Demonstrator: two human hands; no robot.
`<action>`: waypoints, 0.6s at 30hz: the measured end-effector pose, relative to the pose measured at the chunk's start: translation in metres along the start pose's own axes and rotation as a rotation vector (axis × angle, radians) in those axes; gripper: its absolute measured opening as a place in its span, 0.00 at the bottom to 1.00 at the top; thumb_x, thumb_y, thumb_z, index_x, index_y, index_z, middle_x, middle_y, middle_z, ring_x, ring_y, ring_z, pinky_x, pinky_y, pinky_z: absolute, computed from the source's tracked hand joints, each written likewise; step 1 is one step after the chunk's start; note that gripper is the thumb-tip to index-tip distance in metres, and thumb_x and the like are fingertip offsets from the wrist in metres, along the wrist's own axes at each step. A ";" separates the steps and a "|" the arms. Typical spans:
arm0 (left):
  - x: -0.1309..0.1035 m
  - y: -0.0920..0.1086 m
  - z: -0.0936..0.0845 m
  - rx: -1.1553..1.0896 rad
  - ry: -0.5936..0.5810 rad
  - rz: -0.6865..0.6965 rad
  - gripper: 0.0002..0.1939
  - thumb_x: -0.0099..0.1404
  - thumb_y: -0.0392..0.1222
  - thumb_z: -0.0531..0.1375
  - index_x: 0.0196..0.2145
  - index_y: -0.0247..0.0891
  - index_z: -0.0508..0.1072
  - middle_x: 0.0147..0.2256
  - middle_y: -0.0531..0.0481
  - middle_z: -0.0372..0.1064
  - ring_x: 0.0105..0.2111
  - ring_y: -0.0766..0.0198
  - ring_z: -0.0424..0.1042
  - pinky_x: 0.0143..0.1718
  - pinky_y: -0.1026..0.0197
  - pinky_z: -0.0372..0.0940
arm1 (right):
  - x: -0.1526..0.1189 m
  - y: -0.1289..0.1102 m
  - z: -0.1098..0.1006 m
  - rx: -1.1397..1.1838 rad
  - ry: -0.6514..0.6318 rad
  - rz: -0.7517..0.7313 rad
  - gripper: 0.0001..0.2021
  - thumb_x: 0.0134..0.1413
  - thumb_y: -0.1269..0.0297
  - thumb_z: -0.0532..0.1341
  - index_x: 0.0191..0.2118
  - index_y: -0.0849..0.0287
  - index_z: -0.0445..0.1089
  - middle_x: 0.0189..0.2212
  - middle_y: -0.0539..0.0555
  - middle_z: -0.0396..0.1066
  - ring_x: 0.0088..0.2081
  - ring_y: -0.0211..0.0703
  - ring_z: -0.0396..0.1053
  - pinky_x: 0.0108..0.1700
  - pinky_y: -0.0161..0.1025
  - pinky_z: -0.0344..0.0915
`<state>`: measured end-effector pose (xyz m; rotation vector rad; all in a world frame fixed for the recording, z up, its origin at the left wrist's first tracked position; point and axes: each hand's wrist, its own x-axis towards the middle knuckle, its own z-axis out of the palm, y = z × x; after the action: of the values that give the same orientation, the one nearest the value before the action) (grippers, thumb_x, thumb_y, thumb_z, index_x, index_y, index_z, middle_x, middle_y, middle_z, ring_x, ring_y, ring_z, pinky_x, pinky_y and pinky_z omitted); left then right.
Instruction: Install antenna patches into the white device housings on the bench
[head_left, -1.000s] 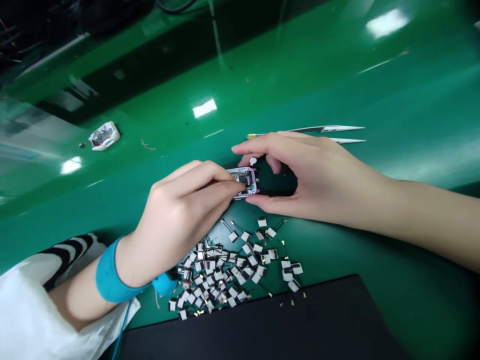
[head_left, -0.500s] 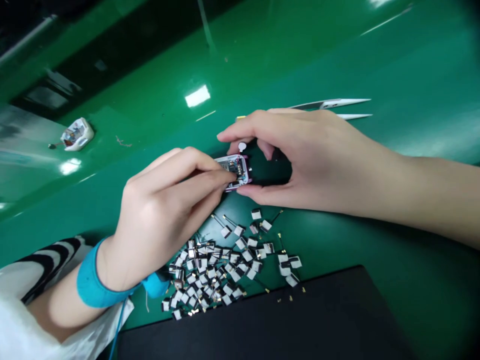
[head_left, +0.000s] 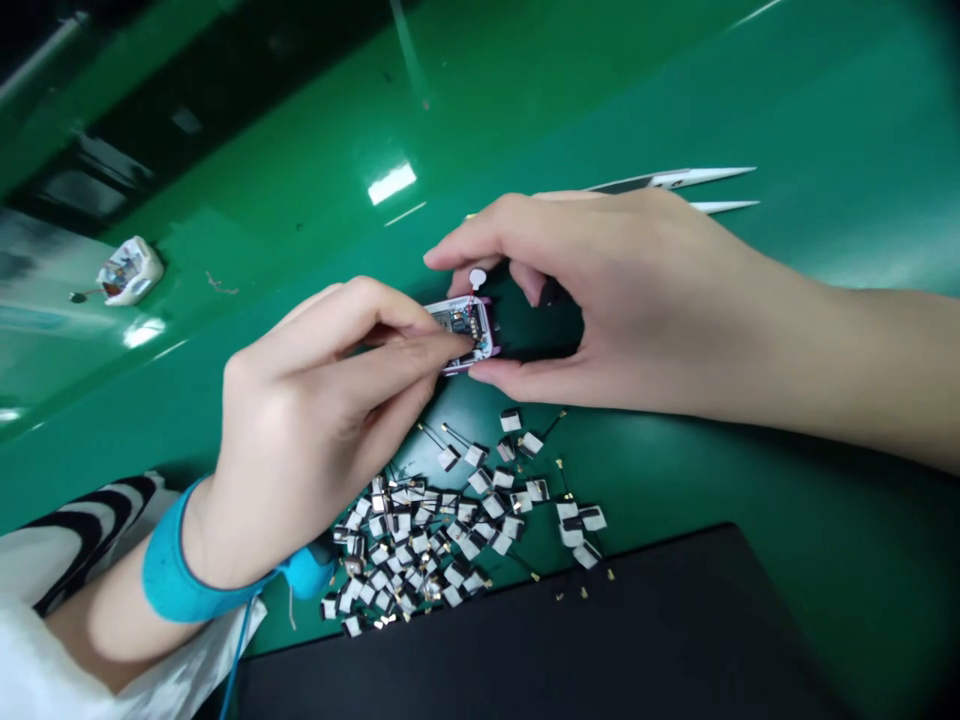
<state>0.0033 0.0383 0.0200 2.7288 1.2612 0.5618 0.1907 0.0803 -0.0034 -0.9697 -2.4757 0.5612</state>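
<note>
A small open watch-like case [head_left: 486, 325], white-rimmed with a pinkish-purple outer edge, lies between my hands with its circuit board showing. My left hand [head_left: 315, 390] is closed at its left end, and one fingertip presses inside over the board. Part of the board is covered by these fingers. My right hand [head_left: 622, 300] curves round the right end, its thumb at the near edge and its fingertips at the far edge. A small white disc [head_left: 478, 279] on a red wire sticks up from the far side. White-tipped tweezers [head_left: 712, 178] show behind my right hand; whether it holds them is hidden.
Below my hands, many small black-and-white parts with short leads [head_left: 420, 540] are spread on the green table [head_left: 675, 470]. A black mat [head_left: 525, 650] lies at the front. At the left sits another white case [head_left: 130, 270]. My left wrist wears a blue corded strap [head_left: 169, 565].
The view has shifted slightly. My left hand appears a little further left and up, and both hands keep nearly the same hold on the case.
</note>
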 end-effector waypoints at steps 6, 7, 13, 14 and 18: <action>0.000 0.002 0.000 0.014 -0.003 0.015 0.06 0.59 0.35 0.56 0.35 0.39 0.71 0.34 0.52 0.67 0.31 0.70 0.66 0.31 0.67 0.62 | 0.000 0.001 0.000 0.008 0.020 -0.039 0.21 0.47 0.50 0.53 0.46 0.56 0.59 0.35 0.45 0.64 0.39 0.39 0.67 0.36 0.33 0.64; 0.000 0.003 -0.001 0.005 0.001 0.007 0.06 0.59 0.34 0.56 0.35 0.38 0.71 0.34 0.51 0.67 0.31 0.70 0.66 0.31 0.67 0.61 | 0.000 0.001 0.001 -0.004 0.032 -0.058 0.21 0.47 0.51 0.55 0.46 0.56 0.59 0.35 0.46 0.65 0.39 0.39 0.67 0.35 0.32 0.63; 0.001 0.003 -0.001 -0.008 0.011 0.011 0.07 0.57 0.32 0.58 0.34 0.35 0.72 0.33 0.49 0.67 0.31 0.70 0.66 0.31 0.66 0.61 | 0.000 0.002 0.002 -0.001 0.080 -0.143 0.18 0.44 0.59 0.61 0.43 0.57 0.60 0.32 0.46 0.66 0.35 0.36 0.67 0.31 0.29 0.61; 0.001 0.003 0.000 -0.006 0.011 0.022 0.07 0.57 0.32 0.58 0.34 0.35 0.72 0.33 0.50 0.67 0.31 0.70 0.66 0.31 0.66 0.61 | 0.000 0.002 0.002 0.001 0.081 -0.147 0.18 0.44 0.59 0.60 0.42 0.57 0.60 0.32 0.46 0.65 0.35 0.36 0.67 0.30 0.29 0.60; 0.001 0.001 0.001 0.011 0.017 0.016 0.06 0.58 0.33 0.58 0.35 0.37 0.71 0.33 0.52 0.67 0.30 0.70 0.66 0.32 0.67 0.61 | 0.000 0.003 0.002 -0.009 0.070 -0.128 0.19 0.43 0.59 0.61 0.43 0.58 0.60 0.31 0.47 0.65 0.32 0.36 0.65 0.28 0.31 0.58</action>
<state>0.0050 0.0382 0.0201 2.7517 1.2507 0.5823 0.1911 0.0817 -0.0061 -0.8123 -2.4585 0.4672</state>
